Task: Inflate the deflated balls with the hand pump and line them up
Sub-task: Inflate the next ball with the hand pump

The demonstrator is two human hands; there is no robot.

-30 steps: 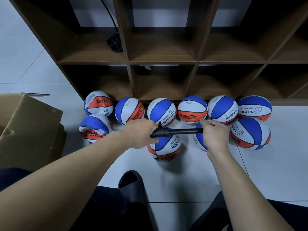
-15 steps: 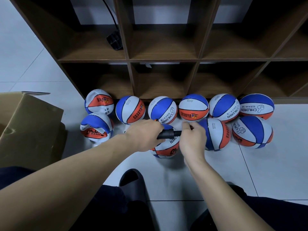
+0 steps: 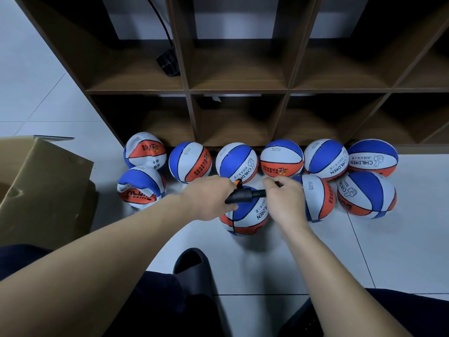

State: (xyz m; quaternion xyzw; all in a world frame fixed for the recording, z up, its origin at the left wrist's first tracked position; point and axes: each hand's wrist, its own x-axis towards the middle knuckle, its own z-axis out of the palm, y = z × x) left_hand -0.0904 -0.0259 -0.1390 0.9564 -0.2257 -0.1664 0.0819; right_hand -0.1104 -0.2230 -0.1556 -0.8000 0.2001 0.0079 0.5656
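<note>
Left hand (image 3: 209, 197) clamped tight round the black barrel of the hand pump (image 3: 240, 195), grip closed on it, orange bit poking out by the knuckles. Right hand (image 3: 283, 203) curled on the pump's handle end, rod nearly all pushed in, only a short stretch showing between the fists. Pump lying level across the top of a blue, white and orange "CHILDREN" ball (image 3: 245, 215), on the tiled floor (image 3: 388, 251) just ahead of a dark slipper (image 3: 193, 266). Beside it, touching the right hand's far side, another ball (image 3: 318, 198); one more (image 3: 366, 194) further right. Behind, six balls in a row against the foot of the wooden cubby shelf (image 3: 238, 91). Off left, a dented ball (image 3: 141, 188), then a cardboard box (image 3: 43, 188).
</note>
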